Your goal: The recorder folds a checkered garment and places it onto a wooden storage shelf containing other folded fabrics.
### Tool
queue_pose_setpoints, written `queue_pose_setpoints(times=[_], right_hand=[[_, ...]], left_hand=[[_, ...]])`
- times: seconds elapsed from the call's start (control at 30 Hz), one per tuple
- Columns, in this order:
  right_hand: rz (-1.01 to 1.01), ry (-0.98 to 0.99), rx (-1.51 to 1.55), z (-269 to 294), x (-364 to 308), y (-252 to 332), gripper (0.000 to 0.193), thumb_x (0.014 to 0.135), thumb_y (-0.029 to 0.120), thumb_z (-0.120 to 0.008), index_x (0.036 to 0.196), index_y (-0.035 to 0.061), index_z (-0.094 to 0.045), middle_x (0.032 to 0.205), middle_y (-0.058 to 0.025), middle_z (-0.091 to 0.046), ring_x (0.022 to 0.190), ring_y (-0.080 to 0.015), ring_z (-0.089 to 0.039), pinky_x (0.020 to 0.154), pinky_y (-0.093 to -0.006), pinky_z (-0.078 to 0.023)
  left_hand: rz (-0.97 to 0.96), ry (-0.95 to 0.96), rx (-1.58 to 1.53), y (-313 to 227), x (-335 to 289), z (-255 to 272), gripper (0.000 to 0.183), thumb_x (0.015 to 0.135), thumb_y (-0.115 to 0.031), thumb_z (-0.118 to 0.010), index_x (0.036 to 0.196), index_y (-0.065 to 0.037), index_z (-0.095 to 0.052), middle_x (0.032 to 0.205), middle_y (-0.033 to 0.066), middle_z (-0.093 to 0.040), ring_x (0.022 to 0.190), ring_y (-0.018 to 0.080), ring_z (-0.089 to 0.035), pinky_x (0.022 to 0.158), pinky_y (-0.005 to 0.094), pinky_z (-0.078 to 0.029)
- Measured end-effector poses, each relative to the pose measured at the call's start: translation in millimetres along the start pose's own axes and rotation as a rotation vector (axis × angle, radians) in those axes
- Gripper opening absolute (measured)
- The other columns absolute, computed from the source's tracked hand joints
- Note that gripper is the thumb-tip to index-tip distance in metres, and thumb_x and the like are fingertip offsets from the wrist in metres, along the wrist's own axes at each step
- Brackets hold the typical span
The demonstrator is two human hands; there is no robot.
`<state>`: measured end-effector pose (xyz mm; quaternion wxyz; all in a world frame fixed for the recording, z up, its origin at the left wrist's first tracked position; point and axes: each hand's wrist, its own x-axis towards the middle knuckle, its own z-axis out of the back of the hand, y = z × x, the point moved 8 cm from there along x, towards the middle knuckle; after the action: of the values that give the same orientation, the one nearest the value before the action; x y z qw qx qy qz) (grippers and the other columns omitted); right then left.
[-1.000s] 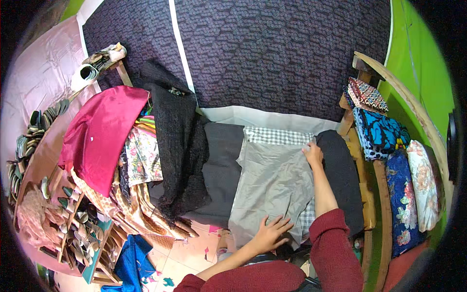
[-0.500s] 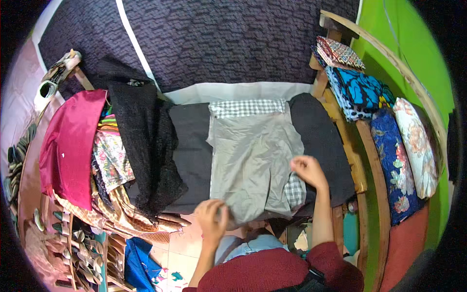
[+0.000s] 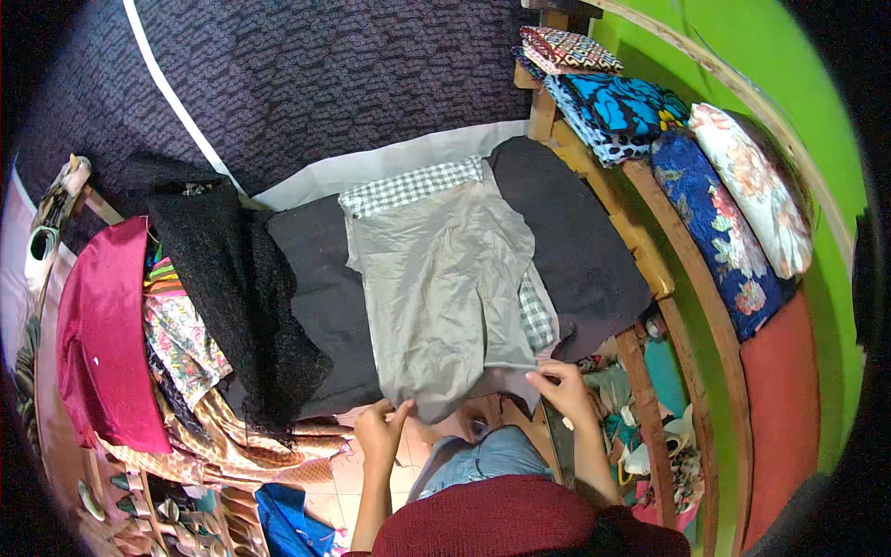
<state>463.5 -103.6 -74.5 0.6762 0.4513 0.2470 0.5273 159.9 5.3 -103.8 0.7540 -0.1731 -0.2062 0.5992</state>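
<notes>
A grey piece of fabric [image 3: 436, 269] lies rumpled on a black padded surface [image 3: 325, 297]. A black-and-white checked band [image 3: 413, 188] runs along its far edge, and a checked patch [image 3: 538, 316] shows at its near right. My left hand [image 3: 376, 434] pinches the fabric's near left corner, thumb toward the cloth. With thumb and fingers together, my right hand [image 3: 568, 395] holds the near right edge, which sags between the two hands over the front of the surface.
Black lace cloth [image 3: 241, 306], maroon satin [image 3: 107, 334] and patterned cloths [image 3: 186, 343] are heaped at left. Folded fabrics [image 3: 622, 111] sit on a wooden bench frame [image 3: 687, 269] at right. Shoes [image 3: 176, 520] stand on a rack below left. Patterned dark cloth [image 3: 353, 74] hangs behind.
My right hand has come down from above the fabric to its near right edge and closed on it. My left hand has closed on the near left corner. The view has turned and shifted.
</notes>
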Motion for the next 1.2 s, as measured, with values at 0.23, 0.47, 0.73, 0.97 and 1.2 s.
queue_pose_setpoints(times=[0.23, 0.47, 0.73, 0.97, 1.2], right_hand=[[-0.295, -0.14, 0.434, 19, -37, -65, 0.009, 0.084, 0.009, -0.062, 0.083, 0.0002, -0.06, 0.072, 0.0028, -0.058, 0.065, -0.0033, -0.05, 0.059, -0.019, -0.039], [-0.248, -0.146, 0.259, -14, -36, -108, 0.014, 0.079, 0.009, -0.065, 0.078, 0.0015, -0.053, 0.07, 0.0021, -0.054, 0.066, -0.0051, -0.048, 0.06, -0.0209, -0.039], [-0.2, -0.45, -0.193, -9, -41, -82, 0.027, 0.071, 0.008, -0.069, 0.094, -0.0014, -0.059, 0.086, -0.0118, -0.064, 0.08, -0.0223, -0.062, 0.074, -0.0316, -0.047], [0.048, -0.541, -0.409, -22, -31, 7, 0.043, 0.074, 0.012, -0.063, 0.114, 0.0026, -0.05, 0.122, -0.0173, -0.047, 0.116, -0.0344, -0.042, 0.099, -0.0424, -0.032], [0.302, 0.006, -0.69, -93, 19, 71, 0.039, 0.085, 0.03, -0.052, 0.123, 0.0192, -0.051, 0.138, -0.0062, -0.037, 0.13, -0.0312, -0.028, 0.102, -0.06, -0.01]], left_hand=[[0.187, 0.234, -1.017, 19, -10, -29, 0.023, 0.071, -0.002, -0.074, 0.081, -0.003, -0.053, 0.065, -0.0063, -0.05, 0.059, 0.0009, -0.047, 0.052, 0.0158, -0.038], [-0.042, 0.303, -0.428, 13, -12, -38, 0.027, 0.069, -0.021, -0.076, 0.076, 0.002, -0.063, 0.057, 0.0064, -0.053, 0.052, 0.0092, -0.045, 0.049, 0.0254, -0.038], [-0.22, -0.111, -0.351, 32, -19, -26, 0.034, 0.07, -0.026, -0.075, 0.077, 0.005, -0.062, 0.058, 0.0091, -0.058, 0.055, 0.0119, -0.056, 0.052, 0.0316, -0.044], [0.103, 0.058, -0.466, 33, -11, -27, 0.042, 0.068, -0.034, -0.075, 0.082, 0.003, -0.062, 0.079, 0.0181, -0.064, 0.072, 0.0288, -0.062, 0.064, 0.0347, -0.047], [0.139, 0.029, -0.666, 35, -5, -34, 0.044, 0.072, -0.027, -0.075, 0.055, 0.001, -0.046, 0.049, 0.0037, -0.041, 0.048, 0.0092, -0.035, 0.045, 0.0273, -0.032]])
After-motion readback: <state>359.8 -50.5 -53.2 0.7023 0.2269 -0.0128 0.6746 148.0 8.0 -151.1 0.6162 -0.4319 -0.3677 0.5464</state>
